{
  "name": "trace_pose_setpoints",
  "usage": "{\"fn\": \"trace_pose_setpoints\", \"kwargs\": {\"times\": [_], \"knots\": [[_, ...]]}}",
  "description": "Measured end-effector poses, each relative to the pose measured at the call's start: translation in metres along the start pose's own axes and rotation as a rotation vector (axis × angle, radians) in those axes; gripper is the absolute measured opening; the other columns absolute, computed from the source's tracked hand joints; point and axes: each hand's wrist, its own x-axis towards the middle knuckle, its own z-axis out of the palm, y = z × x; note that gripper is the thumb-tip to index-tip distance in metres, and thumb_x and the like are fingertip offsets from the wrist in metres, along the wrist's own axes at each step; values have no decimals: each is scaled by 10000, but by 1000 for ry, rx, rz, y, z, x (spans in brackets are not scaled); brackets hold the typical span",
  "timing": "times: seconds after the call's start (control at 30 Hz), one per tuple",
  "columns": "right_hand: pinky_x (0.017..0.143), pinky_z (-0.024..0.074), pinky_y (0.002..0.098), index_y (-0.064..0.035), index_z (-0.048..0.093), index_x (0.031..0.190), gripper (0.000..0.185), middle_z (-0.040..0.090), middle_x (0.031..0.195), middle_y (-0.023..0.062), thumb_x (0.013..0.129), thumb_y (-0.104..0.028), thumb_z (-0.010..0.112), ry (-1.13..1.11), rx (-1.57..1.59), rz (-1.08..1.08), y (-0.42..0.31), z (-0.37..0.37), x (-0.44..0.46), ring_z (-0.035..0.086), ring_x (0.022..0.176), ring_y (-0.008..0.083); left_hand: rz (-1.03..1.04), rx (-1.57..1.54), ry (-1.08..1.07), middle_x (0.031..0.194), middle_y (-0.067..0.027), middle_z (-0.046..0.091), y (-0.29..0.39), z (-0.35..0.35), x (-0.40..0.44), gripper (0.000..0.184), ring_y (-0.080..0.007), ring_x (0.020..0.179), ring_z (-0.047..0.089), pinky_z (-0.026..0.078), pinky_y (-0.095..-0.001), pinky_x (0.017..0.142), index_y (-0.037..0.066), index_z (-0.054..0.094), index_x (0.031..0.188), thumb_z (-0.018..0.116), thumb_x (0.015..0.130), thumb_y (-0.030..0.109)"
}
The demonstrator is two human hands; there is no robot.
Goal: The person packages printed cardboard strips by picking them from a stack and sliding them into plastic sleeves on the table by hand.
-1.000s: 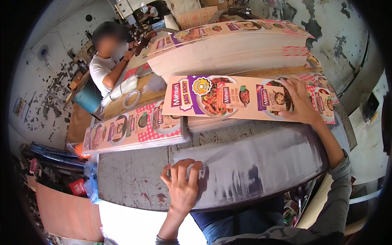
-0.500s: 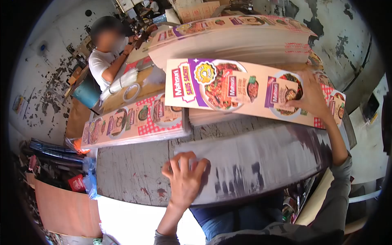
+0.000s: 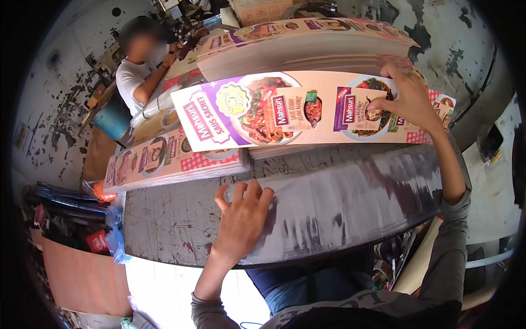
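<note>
Bucket (image 3: 109, 122) past table's (image 3: 164, 219) left edge, contents hidden. Your right hand (image 3: 406, 101): pinching card (image 3: 323, 107) before stack (image 3: 301, 59). Left hand (image 3: 239, 223): loosely spread.

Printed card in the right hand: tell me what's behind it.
Above the printed card, a tall stack of similar sheets shows behind it; a lower stack sticks out at its lower left. Whatever the card covers of them can't be seen.

1 long peach-and-purple Mahsuri card (image 3: 323, 112), food-printed face showing, raised above grey table (image 3: 175, 219).
</note>
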Motion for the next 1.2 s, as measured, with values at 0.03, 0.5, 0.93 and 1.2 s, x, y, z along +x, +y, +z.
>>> {"fn": "trace_pose_setpoints", "kwargs": {"times": [0.03, 0.5, 0.93, 1.2], "knots": [[621, 445, 366, -11, 519, 902, 615, 607, 709, 141, 561, -470, 744, 3, -1, -3, -4, -2, 3, 605, 649, 282, -1, 2, 4, 883, -28, 459, -1, -1, 4, 214, -194, 913, 453, 243, -492, 876, 121, 526, 947, 558, 739, 88], [559, 457, 339, -42, 511, 910, 548, 625, 707, 117, 615, -440, 746, 55, 108, -49, -81, 4, 44, 610, 606, 244, 220, 29, 391, 870, 4, 542, 0, 16, 9, 112, -134, 824, 511, 309, -367, 809, 116, 541, 724, 631, 656, 112], [421, 418, 343, 5, 514, 798, 563, 550, 513, 124, 640, -494, 720, 315, 612, -265, -193, 40, 75, 560, 432, 250, 476, -95, 402, 786, 65, 617, -15, 24, 4, 182, -67, 644, 556, 385, -252, 793, 142, 430, 682, 608, 681, 106], [359, 414, 339, 62, 521, 775, 504, 531, 447, 127, 630, -358, 758, 341, 566, -257, -187, 30, 93, 553, 383, 231, 501, -131, 488, 709, 48, 610, -16, 27, 7, 200, -72, 564, 544, 431, -255, 722, 124, 400, 686, 593, 672, 73]]}}
